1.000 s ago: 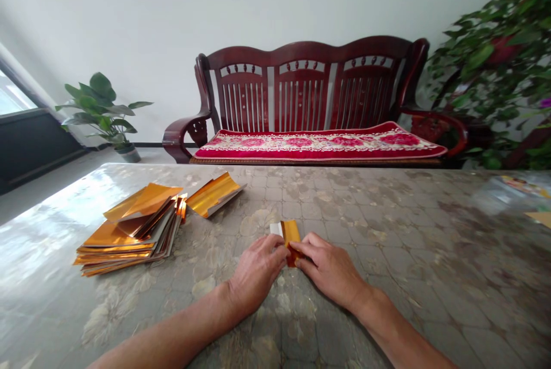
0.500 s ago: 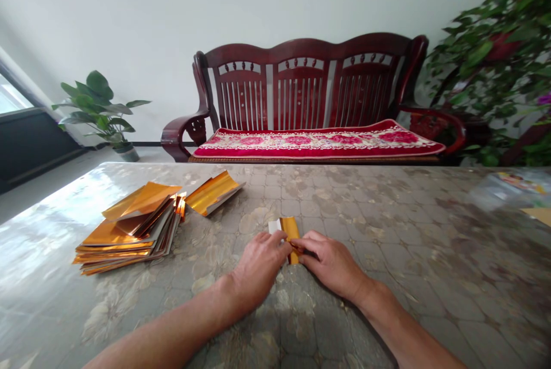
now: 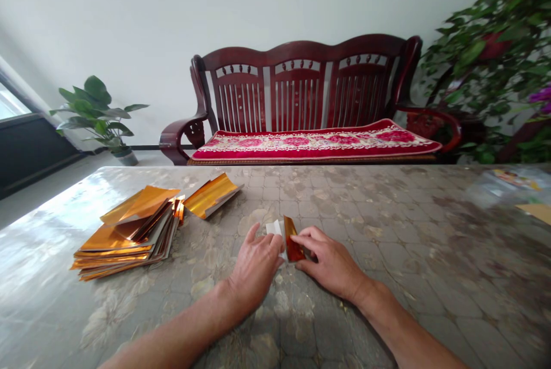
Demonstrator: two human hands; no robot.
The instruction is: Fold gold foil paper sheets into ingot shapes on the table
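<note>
A small sheet of gold foil paper [image 3: 293,245] with a pale back lies partly folded on the table in front of me. Its gold flap stands up at a slant, while a pale strip shows on the left. My left hand [image 3: 259,255] has its fingertips on that pale part, with one outer finger sticking up. The gold flap's right side is pinched by my right hand [image 3: 328,260], between thumb and fingers. To the left sits a messy stack of gold foil sheets [image 3: 118,240]. Beside it lies a separate folded gold piece [image 3: 213,194].
The table [image 3: 387,300] has a patterned, glossy cover. A clear plastic bag [image 3: 501,185] and a tan piece [image 3: 536,212] lie at its right edge. Behind stands a dark red wooden bench [image 3: 297,93] with a floral cushion [image 3: 318,142]. Potted plants flank the bench.
The paper's gold part has gone from lying flat to standing up at a slant. My left hand has shifted slightly left, and one of its fingers has lifted.
</note>
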